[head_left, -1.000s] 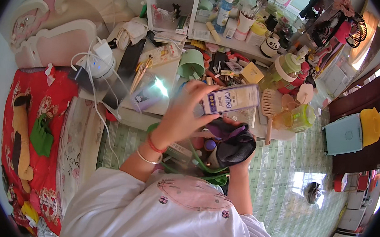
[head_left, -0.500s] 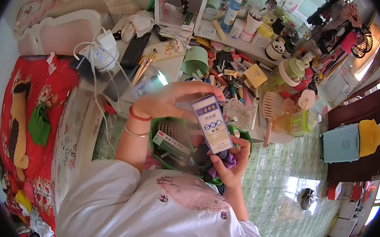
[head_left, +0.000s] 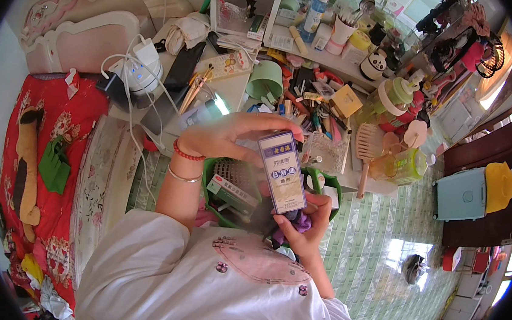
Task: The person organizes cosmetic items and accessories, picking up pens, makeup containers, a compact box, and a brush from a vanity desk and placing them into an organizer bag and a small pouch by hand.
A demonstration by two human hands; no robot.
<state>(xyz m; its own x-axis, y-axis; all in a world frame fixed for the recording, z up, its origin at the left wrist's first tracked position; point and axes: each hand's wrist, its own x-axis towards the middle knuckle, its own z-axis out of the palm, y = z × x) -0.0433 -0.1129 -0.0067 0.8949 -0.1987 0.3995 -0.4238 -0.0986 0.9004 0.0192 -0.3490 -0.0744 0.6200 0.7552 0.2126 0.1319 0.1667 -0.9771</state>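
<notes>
A tall white carton with purple edges and printing (head_left: pixel 283 181) is held up in front of me, its printed front facing me. My left hand (head_left: pixel 224 136), with a red bead bracelet and a silver bangle, curves round the carton's upper end; its fingertips reach over the top edge. At the lower end, my right hand (head_left: pixel 306 228) grips the carton between thumb and fingers. Below both hands is a green basket (head_left: pixel 207 180), partly hidden by them. Inside lie a white and green carton (head_left: pixel 232 191) and a purple cloth item (head_left: pixel 300 222).
Behind the basket stands a cluttered dressing table with a green cup (head_left: pixel 265 80), loose cosmetics, a comb (head_left: pixel 365 148), a green-lidded bottle (head_left: pixel 411 164) and a power strip with cords (head_left: pixel 145 68). A red-covered bed (head_left: pixel 66 107) is at left; a blue suitcase (head_left: pixel 460 193) stands right.
The carton has turned a little more upright, its lower end swinging left and down. My right hand has moved slightly down with it; my left hand stays almost in place.
</notes>
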